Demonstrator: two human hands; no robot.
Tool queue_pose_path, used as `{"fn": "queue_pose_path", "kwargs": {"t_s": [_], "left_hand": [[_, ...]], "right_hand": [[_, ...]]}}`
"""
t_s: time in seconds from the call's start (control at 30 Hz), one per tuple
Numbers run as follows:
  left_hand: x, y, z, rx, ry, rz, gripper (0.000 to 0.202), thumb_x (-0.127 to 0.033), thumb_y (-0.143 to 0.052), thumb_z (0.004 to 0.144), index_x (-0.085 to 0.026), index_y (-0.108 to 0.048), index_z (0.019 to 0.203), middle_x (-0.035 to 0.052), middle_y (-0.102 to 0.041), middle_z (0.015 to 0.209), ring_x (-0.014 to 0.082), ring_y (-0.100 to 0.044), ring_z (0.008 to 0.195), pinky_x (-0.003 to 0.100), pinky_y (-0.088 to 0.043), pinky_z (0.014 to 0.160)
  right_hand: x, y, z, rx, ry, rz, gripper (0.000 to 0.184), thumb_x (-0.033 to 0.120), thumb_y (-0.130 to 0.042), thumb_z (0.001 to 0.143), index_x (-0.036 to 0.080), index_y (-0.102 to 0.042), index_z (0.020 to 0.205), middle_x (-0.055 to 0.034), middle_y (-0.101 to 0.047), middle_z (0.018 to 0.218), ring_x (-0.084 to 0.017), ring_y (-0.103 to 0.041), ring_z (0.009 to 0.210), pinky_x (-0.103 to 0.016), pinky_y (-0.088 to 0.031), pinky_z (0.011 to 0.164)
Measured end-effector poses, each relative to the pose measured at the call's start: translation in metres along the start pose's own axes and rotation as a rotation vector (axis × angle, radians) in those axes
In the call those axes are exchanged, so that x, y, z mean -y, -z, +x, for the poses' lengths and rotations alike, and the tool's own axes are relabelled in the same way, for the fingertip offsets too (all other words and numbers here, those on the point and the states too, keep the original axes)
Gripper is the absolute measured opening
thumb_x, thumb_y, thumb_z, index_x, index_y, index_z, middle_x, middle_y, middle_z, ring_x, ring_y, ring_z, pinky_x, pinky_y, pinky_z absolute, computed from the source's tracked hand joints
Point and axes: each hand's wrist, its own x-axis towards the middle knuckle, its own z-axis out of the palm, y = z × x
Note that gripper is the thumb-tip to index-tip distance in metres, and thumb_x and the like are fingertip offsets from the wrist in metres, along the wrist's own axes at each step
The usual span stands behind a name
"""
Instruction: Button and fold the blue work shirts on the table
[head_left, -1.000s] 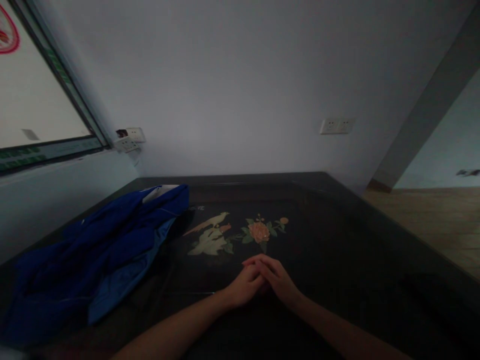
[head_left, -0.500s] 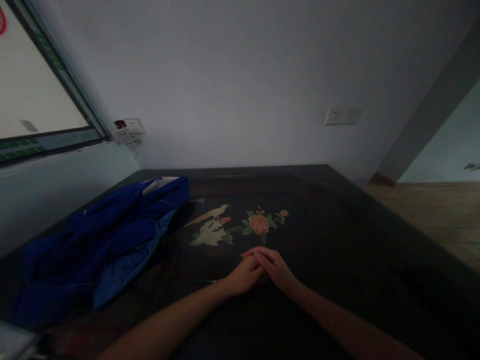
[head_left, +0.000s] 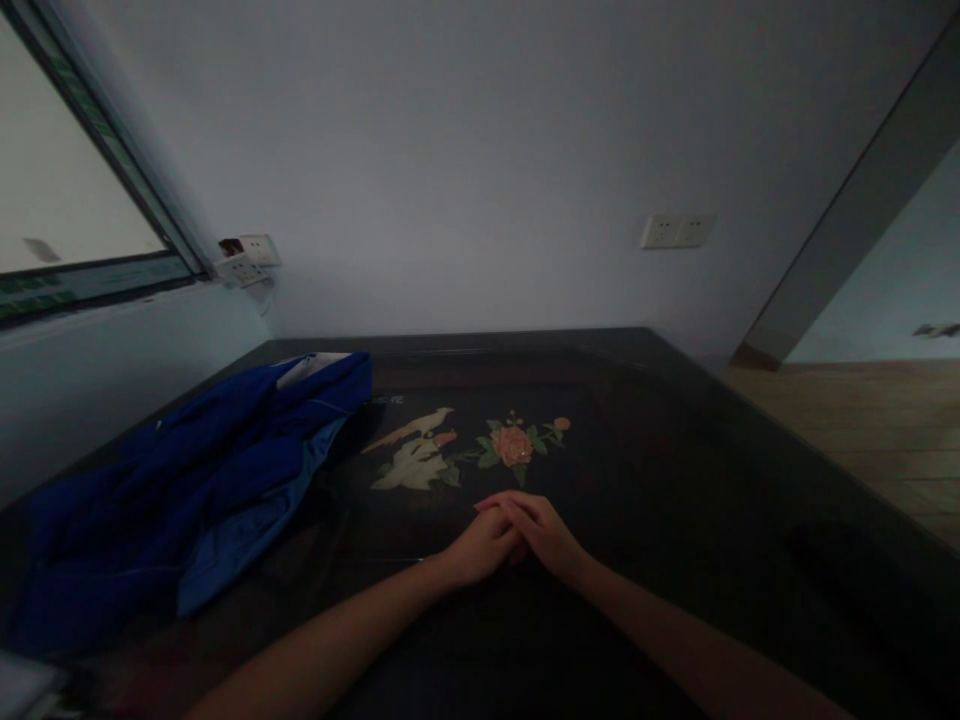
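Note:
Clasped together, my two hands rest at the near middle of a dark, glossy tabletop [head_left: 637, 440]. My left hand [head_left: 478, 550] is closed, its fingers mostly covered by the other hand. Over it lies my right hand [head_left: 551, 535], its fingers wrapped across the left knuckles. No object shows in or between them. Just beyond the fingers, the tabletop bears a decoration of an orange flower [head_left: 512, 446] with green leaves and a pale bird [head_left: 416, 465]. To the left, a crumpled blue garment [head_left: 225, 450] with a lighter blue side lies apart from both hands.
A pale wall [head_left: 450, 180] rises behind the table, with a double socket [head_left: 677, 231] on the right. More sockets [head_left: 244, 268] hang in the left corner, beside a window frame [head_left: 97, 280]. Wooden floor [head_left: 847, 410] shows at right. A blurred whitish object [head_left: 26, 685] sits at lower left.
The whole view has shifted slightly, so everything appears a little further left. My hands stay clasped in the same place on the table.

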Motion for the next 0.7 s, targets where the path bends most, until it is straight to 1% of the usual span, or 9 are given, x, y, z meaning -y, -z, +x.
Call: {"fn": "queue_pose_path", "kwargs": {"t_s": [0.07, 0.13, 0.23, 0.33, 0.47, 0.6, 0.7], "left_hand": [[-0.0002, -0.0002, -0.0005, -0.018, 0.013, 0.014, 0.030, -0.037, -0.042, 0.088, -0.013, -0.054, 0.075, -0.0018, -0.049, 0.059, 0.0092, -0.045, 0.054, 0.021, -0.034, 0.051], [-0.0001, -0.0005, -0.0007, -0.022, 0.017, 0.006, 0.028, -0.035, -0.042, 0.088, -0.012, -0.054, 0.075, -0.0022, -0.049, 0.059, 0.0087, -0.044, 0.053, 0.020, -0.034, 0.050], [-0.0001, -0.0004, -0.0002, -0.006, 0.011, -0.022, 0.023, -0.029, -0.043, 0.087, -0.012, -0.056, 0.082, -0.0026, -0.049, 0.061, 0.0081, -0.045, 0.054, 0.019, -0.034, 0.051], [-0.0009, 0.0000, 0.0002, -0.006, 0.007, -0.024, 0.020, -0.025, -0.043, 0.087, -0.011, -0.058, 0.088, -0.0027, -0.050, 0.062, 0.0078, -0.045, 0.054, 0.019, -0.034, 0.051], [-0.0032, 0.0002, -0.0003, -0.021, 0.005, -0.021, 0.019, -0.023, -0.042, 0.087, -0.012, -0.057, 0.085, -0.0032, -0.049, 0.061, 0.0077, -0.045, 0.054, 0.019, -0.035, 0.052], [-0.0070, 0.0003, -0.0005, -0.017, 0.005, -0.020, 0.016, -0.019, -0.043, 0.084, -0.012, -0.057, 0.081, -0.0029, -0.049, 0.061, 0.0076, -0.046, 0.054, 0.018, -0.035, 0.051], [-0.0096, 0.0008, -0.0002, -0.013, -0.002, -0.010, 0.015, -0.016, -0.044, 0.082, -0.012, -0.058, 0.083, -0.0028, -0.050, 0.062, 0.0074, -0.045, 0.054, 0.018, -0.034, 0.051]], "right_hand": [[0.0001, -0.0004, 0.0004, 0.000, -0.015, -0.004, 0.043, 0.047, -0.041, 0.091, 0.018, -0.070, 0.103, -0.0076, -0.069, 0.101, -0.020, -0.064, 0.087, -0.032, -0.053, 0.076], [0.0006, -0.0006, 0.0008, -0.005, -0.019, -0.008, 0.044, 0.048, -0.041, 0.091, 0.017, -0.070, 0.102, -0.0081, -0.069, 0.100, -0.020, -0.064, 0.088, -0.033, -0.053, 0.077], [0.0012, -0.0004, 0.0015, -0.004, -0.016, -0.021, 0.044, 0.048, -0.041, 0.092, 0.017, -0.071, 0.102, -0.0084, -0.070, 0.101, -0.022, -0.064, 0.093, -0.034, -0.051, 0.081], [0.0015, 0.0001, 0.0024, 0.001, -0.013, -0.022, 0.043, 0.048, -0.041, 0.092, 0.018, -0.070, 0.102, -0.0082, -0.070, 0.100, -0.022, -0.064, 0.092, -0.034, -0.051, 0.082], [0.0015, 0.0004, 0.0028, -0.001, -0.008, -0.023, 0.042, 0.047, -0.041, 0.092, 0.018, -0.070, 0.102, -0.0080, -0.070, 0.100, -0.022, -0.064, 0.093, -0.036, -0.049, 0.086], [0.0001, 0.0002, 0.0034, -0.007, 0.007, 0.003, 0.041, 0.046, -0.042, 0.092, 0.018, -0.069, 0.104, -0.0086, -0.070, 0.104, -0.022, -0.063, 0.098, -0.035, -0.046, 0.090], [0.0000, 0.0005, 0.0042, 0.000, 0.016, 0.003, 0.041, 0.046, -0.042, 0.092, 0.018, -0.069, 0.103, -0.0090, -0.069, 0.104, -0.022, -0.063, 0.100, -0.034, -0.047, 0.089]]}}
